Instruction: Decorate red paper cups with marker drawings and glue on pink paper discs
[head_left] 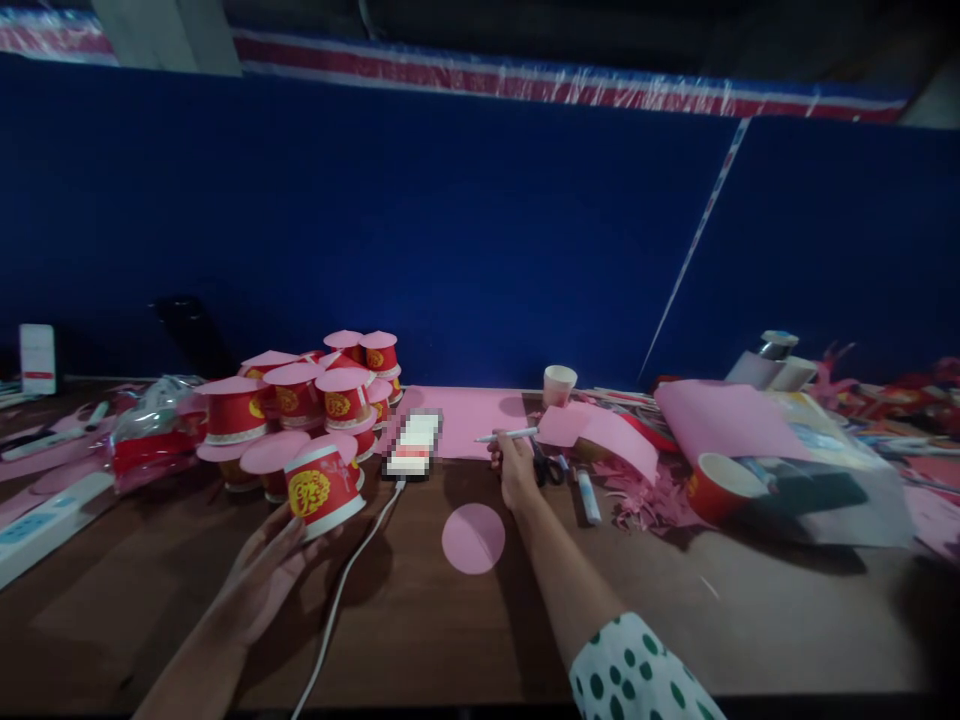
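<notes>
My left hand (281, 560) is closed round a red paper cup (324, 492) with a gold emblem and a white rim, tilted in front of the stacked cups. In my right hand (516, 468) is a slim white pen (506, 435), held over the table near a pink paper sheet (480, 410). A pink paper disc (473, 538) lies flat on the table between my hands. Just right of my right hand are black-handled scissors (553, 468) and a white glue stick (589, 497).
Stacked red cups topped with pink discs (292, 395) stand at the left. A charging phone (414, 445) trails a white cable (346, 580). Pink paper scraps (649, 495), a red cup (724, 488) and a white cup (559, 385) are rightward; a power strip (52, 525) is far left.
</notes>
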